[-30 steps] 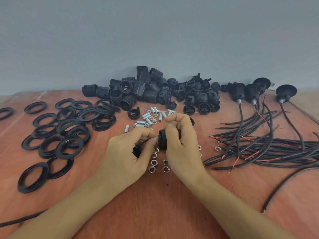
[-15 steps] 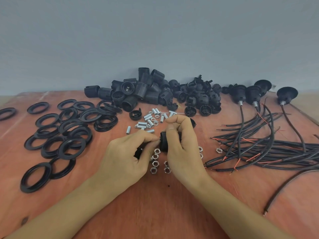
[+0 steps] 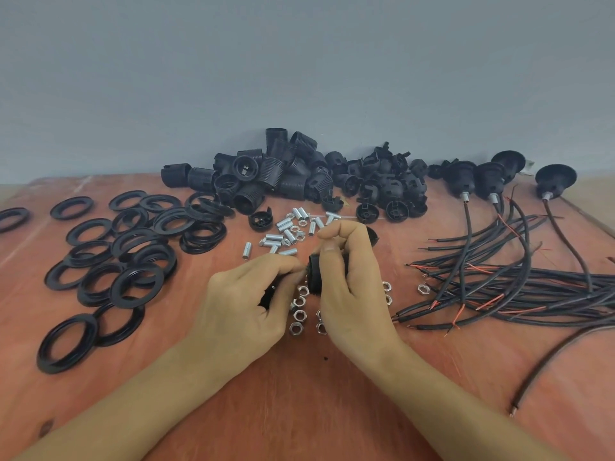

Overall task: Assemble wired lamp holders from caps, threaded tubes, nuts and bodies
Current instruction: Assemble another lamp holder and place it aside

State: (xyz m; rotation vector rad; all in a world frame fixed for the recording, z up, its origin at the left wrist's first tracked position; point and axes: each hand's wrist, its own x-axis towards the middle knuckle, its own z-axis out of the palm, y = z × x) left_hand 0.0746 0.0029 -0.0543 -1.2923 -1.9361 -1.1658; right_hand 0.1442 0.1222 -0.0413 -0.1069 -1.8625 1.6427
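We see the right hand (image 3: 352, 287) just above the wooden table (image 3: 299, 410), its fingers and thumb curled round a black lamp holder cap (image 3: 316, 272), which it holds on its side near the middle of the table. The left hand (image 3: 246, 304) meets it from the left, with thumb and forefinger drawn together against the cap's left face. We cannot tell what small piece, if any, sits between those fingertips. A dark part (image 3: 268, 296) shows under the left palm, but we cannot say whether it is held or lies on the table.

Loose hex nuts (image 3: 298, 316) lie on the table directly below the two hands. Short threaded tubes (image 3: 286, 227) are scattered just behind them. To the left, black rings (image 3: 133, 254) lie spread out and overlapping. Against the wall (image 3: 299, 78), ribbed lamp holder bodies (image 3: 266, 178) are heaped, and more caps (image 3: 382, 188) are piled just to their right. Farther right, wired holders (image 3: 462, 176) rest by the wall. Their cords run down into a loose bundle of black cables (image 3: 515, 287) with bared red and black ends.
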